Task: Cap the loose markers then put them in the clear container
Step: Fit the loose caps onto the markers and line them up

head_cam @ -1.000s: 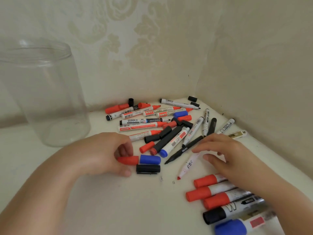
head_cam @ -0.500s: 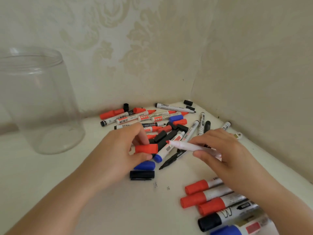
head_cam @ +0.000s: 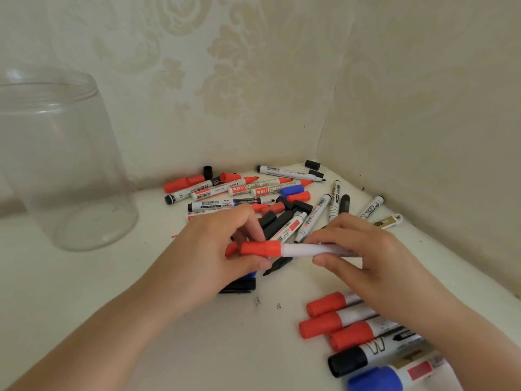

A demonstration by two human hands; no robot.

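Nearest the camera, at the lower right of the white table (head_cam: pixel 118 292), lies a row of capped markers (head_cam: pixel 363 331): three with red caps, one with a black cap, and one with a blue cap at the very edge of view, their barrels partly hidden under the right forearm. Just beyond them the two hands meet over the table. The left hand (head_cam: pixel 208 258) pinches a red plastic marker cap (head_cam: pixel 260 248) between thumb and fingertips, while the right hand (head_cam: pixel 363 249) grips the white barrel of a marker (head_cam: pixel 307 249) with fingers curled round it; the cap sits on the end of that barrel, and the marker is held level above the surface. Under the left hand a black cap (head_cam: pixel 239 286) lies on the table, with a sliver of a blue cap showing just above it. Farther back, toward the corner of the pale patterned walls (head_cam: pixel 267 80), a loose heap of markers and caps (head_cam: pixel 253 193) in red, black and blue is scattered, many with bare tips. Well apart to the left stands the tall clear plastic container (head_cam: pixel 64 165), upright, with nothing visible inside.
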